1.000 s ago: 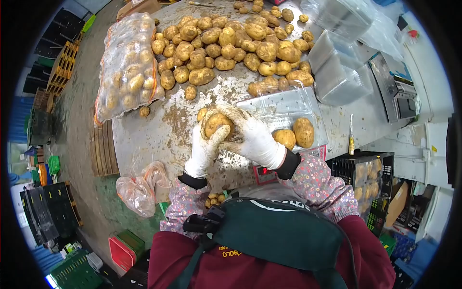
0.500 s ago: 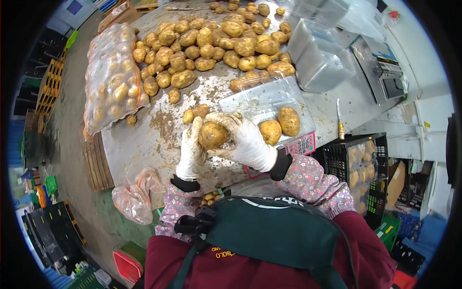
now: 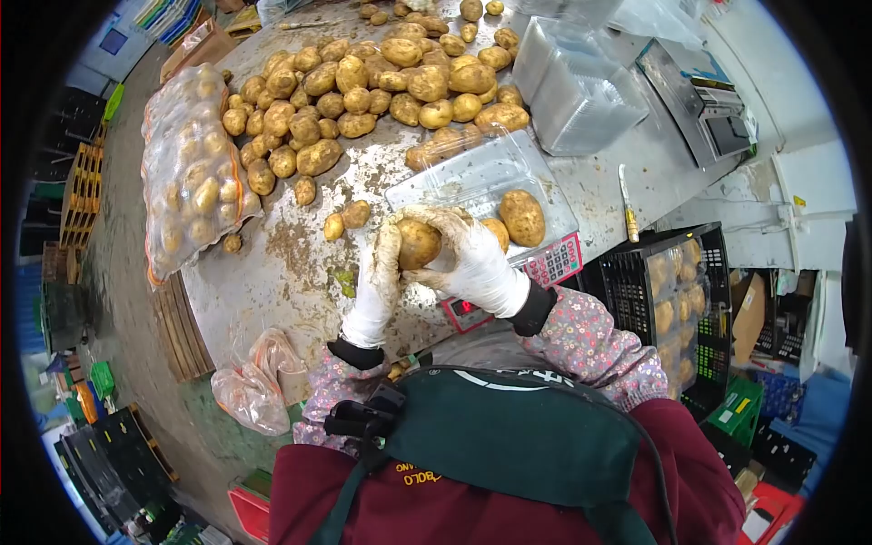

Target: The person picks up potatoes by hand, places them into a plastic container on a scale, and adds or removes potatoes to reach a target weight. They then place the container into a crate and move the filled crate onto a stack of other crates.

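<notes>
A round brown potato is held between my two hands, both in soiled white gloves. My left hand closes on its left side, and my right hand curls over its top and right. Just right of my right hand, an open clear plastic punnet rests on a pink-edged weighing scale. In the punnet lie a large potato and another potato, the latter partly covered by my right hand. Two small potatoes sit on the table beyond my left hand.
A heap of potatoes covers the table's far side, beside a full net sack. Stacked clear punnets stand at the back right. A knife lies near the right edge, above a black crate of packed potatoes.
Both hands have moved right, closer to the punnet, with the potato still between them. My right hand now covers part of the nearer potato in the punnet. The camera view has shifted slightly.
</notes>
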{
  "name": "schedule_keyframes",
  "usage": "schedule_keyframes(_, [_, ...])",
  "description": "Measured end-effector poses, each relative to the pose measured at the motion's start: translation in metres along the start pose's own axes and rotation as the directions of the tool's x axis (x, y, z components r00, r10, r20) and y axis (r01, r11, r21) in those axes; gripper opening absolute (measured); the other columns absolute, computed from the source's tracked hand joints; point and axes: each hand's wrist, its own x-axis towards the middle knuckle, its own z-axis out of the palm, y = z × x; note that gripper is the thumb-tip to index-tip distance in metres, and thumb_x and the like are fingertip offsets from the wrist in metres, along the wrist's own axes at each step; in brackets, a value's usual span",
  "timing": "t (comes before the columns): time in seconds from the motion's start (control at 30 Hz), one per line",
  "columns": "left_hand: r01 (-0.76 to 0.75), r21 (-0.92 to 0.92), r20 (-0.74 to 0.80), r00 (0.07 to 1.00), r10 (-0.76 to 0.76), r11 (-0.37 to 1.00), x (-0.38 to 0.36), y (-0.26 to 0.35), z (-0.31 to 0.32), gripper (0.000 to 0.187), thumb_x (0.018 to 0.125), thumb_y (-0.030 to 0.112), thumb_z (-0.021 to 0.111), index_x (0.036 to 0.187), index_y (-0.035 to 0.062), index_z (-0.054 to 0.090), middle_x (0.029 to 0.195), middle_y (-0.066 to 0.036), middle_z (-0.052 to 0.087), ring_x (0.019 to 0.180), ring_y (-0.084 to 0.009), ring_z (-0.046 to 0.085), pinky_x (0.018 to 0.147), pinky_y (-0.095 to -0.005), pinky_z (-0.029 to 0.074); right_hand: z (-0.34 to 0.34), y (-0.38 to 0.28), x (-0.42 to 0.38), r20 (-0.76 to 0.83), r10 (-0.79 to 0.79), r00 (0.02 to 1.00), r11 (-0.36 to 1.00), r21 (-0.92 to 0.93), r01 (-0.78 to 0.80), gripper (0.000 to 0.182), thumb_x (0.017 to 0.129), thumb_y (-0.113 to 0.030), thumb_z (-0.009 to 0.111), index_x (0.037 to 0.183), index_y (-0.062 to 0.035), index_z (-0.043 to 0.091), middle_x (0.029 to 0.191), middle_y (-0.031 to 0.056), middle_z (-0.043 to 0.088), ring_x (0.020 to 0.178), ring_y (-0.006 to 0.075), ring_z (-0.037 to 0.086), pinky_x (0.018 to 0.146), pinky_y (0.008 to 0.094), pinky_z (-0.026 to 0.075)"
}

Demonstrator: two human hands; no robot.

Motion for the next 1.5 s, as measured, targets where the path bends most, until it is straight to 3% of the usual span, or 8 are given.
schedule_keyframes(0.17, [-0.038,0.186,0.057,0.998,0.028,0.982,0.000,0.007,0.011,0.042,0.097,0.020,0.061,0.132,-0.0007,0.050,0.123,-0.012,0.059,0.108,-0.0183,0.060,0.090,-0.0326,0.052,0.001,0.002,-0.005,-0.025,0.009,1.000,0.999,-0.037,-0.010,0.070,0.061,-0.017,0.089,0.122,-0.0049,0.058,0.116,0.0155,0.064,0.108,0.0349,0.062,0.091,0.0401,0.051])
schedule_keyframes(0.4, [0.193,0.009,0.070,0.979,-0.193,0.981,-0.008,0.011,0.006,0.046,0.101,0.033,0.054,0.134,0.0018,0.050,0.125,-0.010,0.058,0.111,-0.0171,0.058,0.090,-0.0290,0.051,-0.007,0.004,-0.010,-0.001,0.019,1.000,1.000,0.008,-0.019,0.071,0.063,-0.020,0.089,0.125,-0.0036,0.058,0.115,0.0167,0.065,0.107,0.0337,0.063,0.090,0.0392,0.051])
schedule_keyframes(0.6, [0.190,-0.037,0.020,0.982,-0.189,0.981,-0.006,0.001,0.004,0.042,0.105,0.035,0.042,0.128,0.0024,0.056,0.107,-0.005,0.065,0.083,-0.0069,0.061,0.063,-0.0216,0.050,-0.008,0.009,-0.015,0.047,0.125,0.991,0.988,0.083,-0.129,0.074,0.065,-0.022,0.090,0.128,-0.0028,0.057,0.116,0.0147,0.064,0.107,0.0259,0.063,0.089,0.0352,0.050])
schedule_keyframes(0.67, [-0.045,0.504,0.010,0.999,0.046,0.862,-0.009,-0.001,0.002,0.040,0.106,0.033,0.041,0.123,0.0020,0.059,0.099,-0.003,0.067,0.071,-0.0024,0.056,0.053,-0.0188,0.044,-0.010,0.008,-0.017,0.065,0.165,0.984,0.980,0.102,-0.171,0.075,0.066,-0.022,0.090,0.129,-0.0022,0.056,0.117,0.0131,0.064,0.107,0.0229,0.063,0.090,0.0346,0.050])
schedule_keyframes(0.9, [-0.132,0.143,-0.036,0.990,0.139,0.981,0.017,-0.026,0.012,0.025,0.099,0.010,0.052,0.120,-0.0007,0.061,0.107,-0.009,0.067,0.092,-0.0126,0.064,0.077,-0.0228,0.051,-0.039,0.009,-0.019,-0.080,0.532,0.843,0.796,0.384,-0.467,0.066,0.072,-0.023,0.086,0.127,-0.0024,0.056,0.114,0.0097,0.065,0.106,0.0159,0.061,0.093,0.0311,0.050])
schedule_keyframes(1.0, [-0.409,0.521,-0.091,0.846,0.525,0.749,0.029,-0.037,0.017,0.023,0.092,-0.003,0.059,0.114,-0.0026,0.064,0.107,-0.010,0.068,0.096,-0.0172,0.064,0.082,-0.0279,0.051,-0.075,0.022,-0.008,-0.177,0.680,0.712,0.663,0.563,-0.494,0.039,0.086,-0.018,0.075,0.117,-0.0011,0.059,0.104,0.0060,0.067,0.092,0.0137,0.063,0.084,0.0296,0.051])
schedule_keyframes(1.23, [-0.361,0.919,0.267,0.867,0.420,0.160,0.025,-0.048,0.079,0.050,0.081,0.030,0.075,0.121,0.0048,0.061,0.115,-0.017,0.062,0.117,-0.0300,0.052,0.113,-0.0486,0.024,-0.077,0.036,-0.011,-0.216,0.610,0.762,0.790,0.084,-0.608,0.042,0.080,-0.034,0.078,0.105,-0.0022,0.066,0.096,0.0144,0.072,0.087,0.0224,0.069,0.080,0.0324,0.054])
schedule_keyframes(1.5, [-0.582,0.797,0.321,0.634,0.704,0.161,0.029,-0.087,0.039,0.031,0.082,0.012,0.070,0.111,0.0029,0.062,0.104,-0.013,0.065,0.108,-0.0302,0.059,0.110,-0.0499,0.034,-0.035,0.067,-0.018,-0.049,0.422,0.905,0.651,-0.679,-0.340,0.061,0.079,-0.055,0.068,0.121,-0.0102,0.065,0.112,0.0192,0.063,0.112,0.0372,0.056,0.106,0.0555,0.030])
